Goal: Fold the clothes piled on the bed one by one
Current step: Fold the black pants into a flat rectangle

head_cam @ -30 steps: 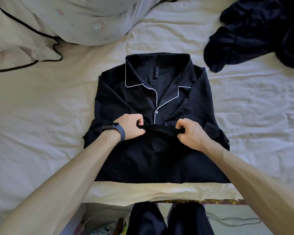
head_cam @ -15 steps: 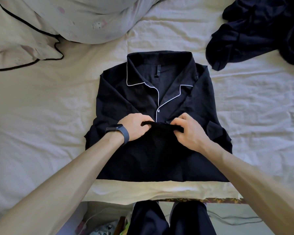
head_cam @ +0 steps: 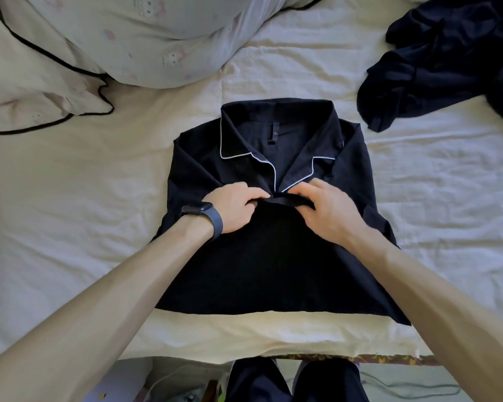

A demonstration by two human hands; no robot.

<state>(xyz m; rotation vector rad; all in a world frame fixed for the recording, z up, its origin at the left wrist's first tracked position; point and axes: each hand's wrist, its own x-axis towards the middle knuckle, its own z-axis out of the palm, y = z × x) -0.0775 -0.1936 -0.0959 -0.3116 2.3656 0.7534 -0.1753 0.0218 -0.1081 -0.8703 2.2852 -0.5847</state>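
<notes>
- While it lies flat on the bed [head_cam: 70, 216], collar [head_cam: 276, 111] away from the person, the dark navy shirt [head_cam: 273, 271] shows thin white piping [head_cam: 273, 172] along its lapels and its sides turned in to a narrow block.
- Its lower part is doubled up over the front, and the hem [head_cam: 288, 201] forms a dark roll just under the point where the piped lapels meet.
- The left hand [head_cam: 233, 207], with a dark wristband [head_cam: 209, 219], and the right hand [head_cam: 328, 216] both pinch that hem, fingers [head_cam: 256, 195] curled round the cloth and the two hands close together.
- The shirt sits in the middle of the bed, its fold line near the bed's front edge, with a strip of pale sheet between.
- To the left, bare wrinkled sheet stretches out to a pillow [head_cam: 35, 91] trimmed in black and a printed quilt [head_cam: 157, 39] at the far side.
- To the right lies more bare sheet; a pile of dark clothes [head_cam: 447, 62] sits at the far right corner, well apart from the shirt.
- Compared with a second ago, the hem has travelled up the shirt front toward the collar, from below the lapels to their meeting point, and the hands have drawn nearer each other.
</notes>
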